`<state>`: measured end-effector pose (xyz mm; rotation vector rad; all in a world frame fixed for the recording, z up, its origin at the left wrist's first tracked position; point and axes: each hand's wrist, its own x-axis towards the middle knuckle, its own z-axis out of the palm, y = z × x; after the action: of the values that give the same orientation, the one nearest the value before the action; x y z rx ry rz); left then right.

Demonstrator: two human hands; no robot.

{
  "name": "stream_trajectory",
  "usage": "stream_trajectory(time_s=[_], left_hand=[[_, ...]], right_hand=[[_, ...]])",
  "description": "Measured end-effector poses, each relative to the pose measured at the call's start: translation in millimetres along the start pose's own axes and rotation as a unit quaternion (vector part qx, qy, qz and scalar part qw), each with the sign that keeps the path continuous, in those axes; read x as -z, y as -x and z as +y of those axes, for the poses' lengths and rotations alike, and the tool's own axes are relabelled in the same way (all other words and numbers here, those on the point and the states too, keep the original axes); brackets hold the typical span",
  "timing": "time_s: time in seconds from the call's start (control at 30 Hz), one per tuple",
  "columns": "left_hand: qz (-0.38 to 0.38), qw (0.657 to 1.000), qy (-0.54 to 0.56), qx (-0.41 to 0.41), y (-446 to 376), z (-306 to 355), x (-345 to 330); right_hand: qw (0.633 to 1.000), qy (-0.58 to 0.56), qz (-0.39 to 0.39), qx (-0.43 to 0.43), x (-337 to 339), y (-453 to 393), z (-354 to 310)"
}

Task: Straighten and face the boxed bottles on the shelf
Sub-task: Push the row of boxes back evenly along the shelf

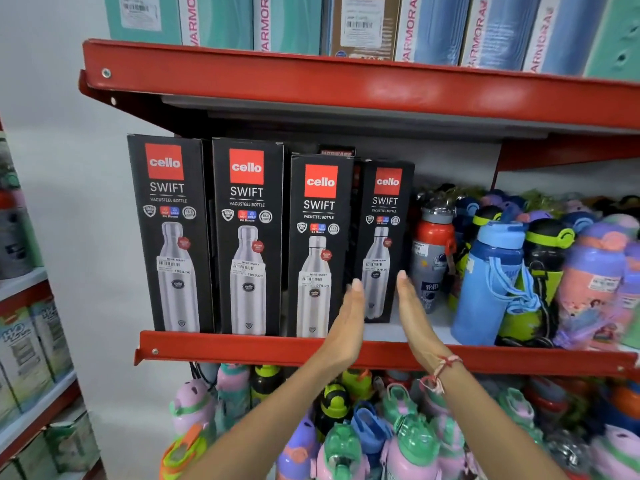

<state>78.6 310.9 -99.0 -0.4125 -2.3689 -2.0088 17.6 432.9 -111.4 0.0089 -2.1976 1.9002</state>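
Several black Cello Swift bottle boxes stand upright on the middle red shelf (242, 348). The leftmost box (169, 233), the second box (247, 237) and the third box (317, 244) sit near the front edge. The rightmost box (384, 223) stands further back than the others. My left hand (348, 320) is flat with fingers together, in front of the gap between the third and rightmost boxes. My right hand (414, 317) is flat too, just right of the rightmost box's lower part. Neither hand grips anything. Whether they touch the box is unclear.
Loose coloured water bottles crowd the shelf to the right, the nearest a grey and red bottle (433, 258) and a blue bottle (488, 289). More bottles (346, 427) fill the level below. Tall boxes (287, 22) stand on the shelf above. Another rack (31, 341) is at left.
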Motion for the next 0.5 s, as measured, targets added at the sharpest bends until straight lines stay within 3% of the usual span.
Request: stream_trajectory(time_s=[0.1,0.23,0.5], left_hand=[[0.024,0.997,0.041,0.056,-25,3,-9],[0.032,0.995,0.059,0.070,-23,0,-14],[-0.010,0.992,0.082,0.093,-7,-24,12]], right_hand=[[0.999,-0.004,-0.023,-0.033,0,-10,-2],[0.998,-0.002,-0.037,-0.056,8,-9,4],[0.997,-0.016,-0.069,-0.044,24,15,24]])
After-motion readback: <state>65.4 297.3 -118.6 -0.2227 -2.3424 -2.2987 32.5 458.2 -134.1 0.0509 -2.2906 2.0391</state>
